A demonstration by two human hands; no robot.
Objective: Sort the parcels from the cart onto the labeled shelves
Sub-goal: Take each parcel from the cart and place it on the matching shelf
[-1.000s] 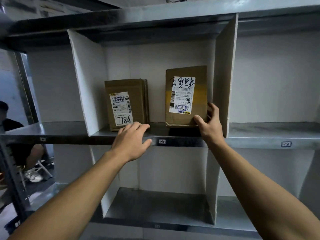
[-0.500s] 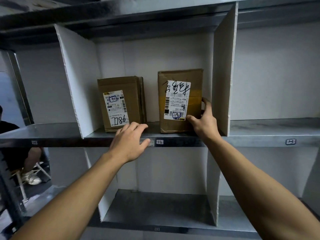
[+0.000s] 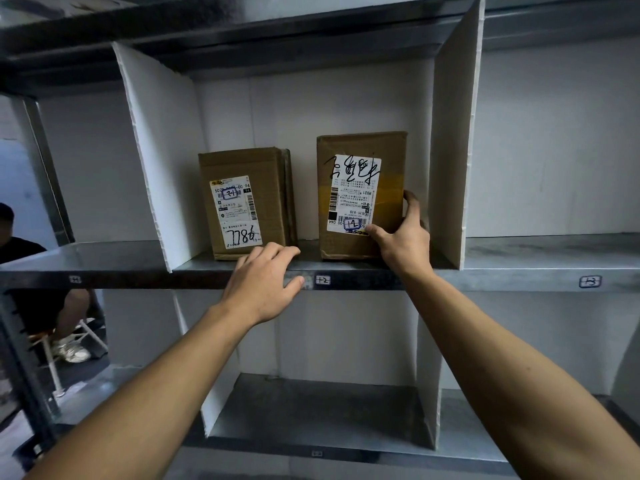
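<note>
Nearest to me, low down, I saw the lower shelf. Its middle box-like space sat between two white boards.

Above that was the middle shelf, made of grey metal. A small tag was stuck on its front edge. My left hand rested on that edge, just left of the tag. Its fingers were loosely bent over the top and its thumb lay on the front. It held nothing. Its fingertips were just in front of the short parcel, and I could not tell if they touched it.

My right hand held the tall parcel by its lower right corner. The thumb pressed on the front, by the bottom of the white label. The fingers were curled round the right side.

Both brown parcels stood upright on the middle shelf, in the space above the tag. The left board and the right board closed that space in. The short parcel was on the left and the tall one on the right, with a gap between them. The tall parcel was near the right board.

Far off to the left, a person sat on a stool.
</note>
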